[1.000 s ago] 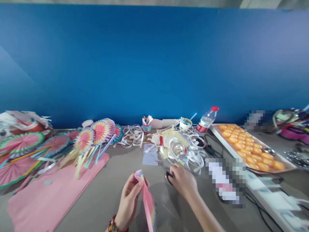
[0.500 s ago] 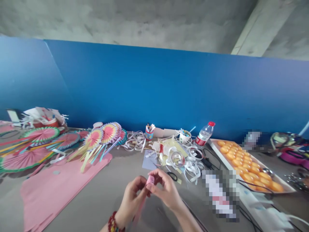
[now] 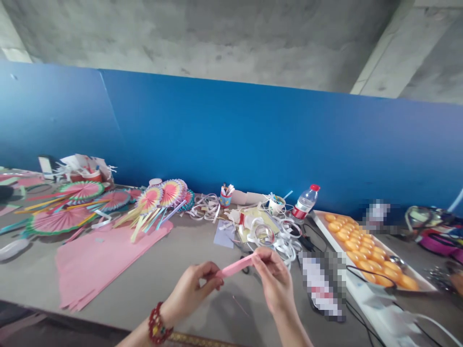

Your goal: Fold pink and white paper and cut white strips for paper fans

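A narrow pink folded paper strip is stretched between my two hands, above the table in front of me. My left hand, with a red beaded bracelet on the wrist, pinches its lower left end. At the upper right end, my right hand grips it between thumb and fingers. Pink paper sheets lie in a stack to the left. Beyond them rest several pleated paper fans with coloured strips hanging from them.
White ribbon coils and a lavender paper piece lie ahead. Behind stand a pen cup and a water bottle. To the right are a tray of orange domes and a white power strip. A blue partition closes the back.
My hands have moved apart, the right one to the right. The pink paper, bunched small between my fingers before, is now drawn out into a strip. The view has shifted left.
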Available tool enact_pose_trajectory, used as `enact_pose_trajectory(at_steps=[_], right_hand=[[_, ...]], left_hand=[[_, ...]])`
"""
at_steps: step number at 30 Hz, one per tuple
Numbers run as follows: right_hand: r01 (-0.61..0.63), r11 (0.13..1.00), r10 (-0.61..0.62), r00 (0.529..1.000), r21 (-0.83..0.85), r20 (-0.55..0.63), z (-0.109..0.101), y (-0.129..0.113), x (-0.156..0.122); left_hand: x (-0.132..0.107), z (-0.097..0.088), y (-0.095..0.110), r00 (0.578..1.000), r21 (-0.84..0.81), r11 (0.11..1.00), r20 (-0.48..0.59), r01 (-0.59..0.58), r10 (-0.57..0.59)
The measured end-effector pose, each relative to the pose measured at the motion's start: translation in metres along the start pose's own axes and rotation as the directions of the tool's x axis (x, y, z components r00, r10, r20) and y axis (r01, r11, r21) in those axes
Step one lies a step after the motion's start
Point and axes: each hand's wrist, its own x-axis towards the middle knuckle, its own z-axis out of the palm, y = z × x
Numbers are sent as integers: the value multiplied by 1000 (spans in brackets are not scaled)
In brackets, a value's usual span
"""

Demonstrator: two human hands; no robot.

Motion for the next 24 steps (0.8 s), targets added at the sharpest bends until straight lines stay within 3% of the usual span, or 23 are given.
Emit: enact_pose_trajectory(at_steps=[6,10,13,16,18,21,24], right_hand=[[16,995,0,986,100,-164,-16,-6,7],[-7,995,21,990,99,-142,-21,-1,7],[-15,999,18,997,42,-69,-19,7,3],[-35,999,34,997,-14,-64,-12,14,2],[-60,997,55,994,-52,-91,-7,17,4],[-96,993,93,995,-75,-41,0,17,9],[-151,988,152,981,-21,124,9,16,14]], left_hand=[[-1,-11,-7,998,-58,998,-46,36,-38],[5,-17,-7,993,-70,998,-117,5,-13],[11,-20,1,979,-10,995,-183,-97,94],[15,-14,8,981,93,980,-71,-175,181],[17,-5,8,990,84,987,13,-138,138],[21,7,-1,995,-171,985,100,14,3],[26,11,-16,984,-561,811,150,165,-96]])
